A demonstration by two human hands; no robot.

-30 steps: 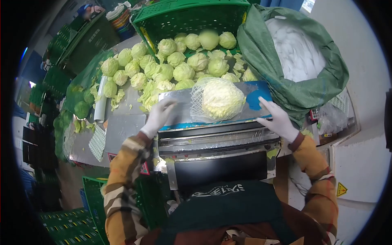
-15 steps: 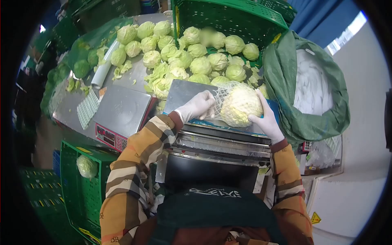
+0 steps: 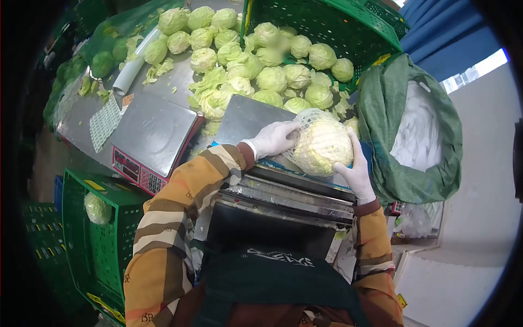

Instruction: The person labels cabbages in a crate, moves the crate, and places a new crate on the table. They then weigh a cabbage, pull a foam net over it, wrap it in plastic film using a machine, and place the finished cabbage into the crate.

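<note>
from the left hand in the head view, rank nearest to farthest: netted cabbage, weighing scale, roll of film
1. netted cabbage: touching the left hand, on its right.
2. weighing scale: to its left on the table.
3. roll of film: far upper left, beyond the scale.

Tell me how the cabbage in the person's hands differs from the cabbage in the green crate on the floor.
The held cabbage wears a white foam net; the crate cabbage shows none. The held cabbage looks pale yellow-white, the crate cabbage greener. The left hand and right hand grip the held cabbage above the wrapping machine; the crate cabbage lies alone in the green crate. Both are round heads.
</note>
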